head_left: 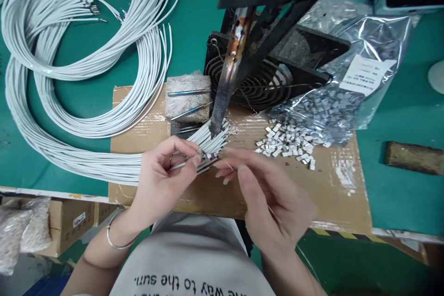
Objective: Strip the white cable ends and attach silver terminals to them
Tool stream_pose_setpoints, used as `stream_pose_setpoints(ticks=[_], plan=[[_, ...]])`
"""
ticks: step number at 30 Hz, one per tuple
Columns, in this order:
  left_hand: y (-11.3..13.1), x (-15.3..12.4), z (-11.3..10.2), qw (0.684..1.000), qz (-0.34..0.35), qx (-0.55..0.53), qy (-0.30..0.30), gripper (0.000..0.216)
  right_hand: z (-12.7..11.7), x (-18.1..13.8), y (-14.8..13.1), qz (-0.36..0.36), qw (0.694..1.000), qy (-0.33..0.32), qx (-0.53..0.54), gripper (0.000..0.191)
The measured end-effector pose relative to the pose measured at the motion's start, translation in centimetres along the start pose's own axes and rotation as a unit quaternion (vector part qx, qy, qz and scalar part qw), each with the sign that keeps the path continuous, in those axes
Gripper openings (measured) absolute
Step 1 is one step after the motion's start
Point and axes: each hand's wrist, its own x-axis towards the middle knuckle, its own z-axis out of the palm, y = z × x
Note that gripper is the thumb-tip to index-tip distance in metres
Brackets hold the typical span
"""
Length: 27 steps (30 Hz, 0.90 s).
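Note:
My left hand (169, 180) is closed in a pinch on a white wire (177, 165), and a small metal terminal (210, 156) sits at the wire's end, just past my fingertips. Close to its right, my right hand (274, 194) is slightly blurred and holds a thin solder wire (229, 166) that trails back through the palm. A soldering iron (227, 76) points down from above, its dark tip just over the terminal. Under the tip lie the ends of a bundle of white wires (208, 138), which runs off to the left.
Coiled white wires (93, 67) cover the left of the green table. Metal terminals (287, 141) lie loose on the cardboard (333, 194), beside a plastic bag (333, 101) of more. Behind the iron stands a black fan (256, 78); left of it, a wrapped block (187, 97) carries thin metal rods.

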Motion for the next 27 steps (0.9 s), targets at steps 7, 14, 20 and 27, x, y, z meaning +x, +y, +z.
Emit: stream_pose_setpoints(ticks=[7,14,20,27], plan=[[0.4,0.4,0.2,1.0,0.016,-0.001,0.007,0.014,-0.1,0.8,-0.5,0.0,0.998,-0.06,0.004,0.03],[0.5,0.7,0.3,1.0,0.019,0.001,0.002,0.014,0.4,0.7,0.5,0.03,0.999,-0.005,-0.033,0.028],[0.6,1.1,0.5,1.0,0.026,0.005,0.006,0.015,0.1,1.8,0.2,-0.017,0.997,0.014,-0.076,0.018],[0.9,1.7,0.9,0.999,0.039,0.008,0.027,0.015,0.5,2.5,-0.4,-0.014,1.0,0.013,-0.006,0.021]])
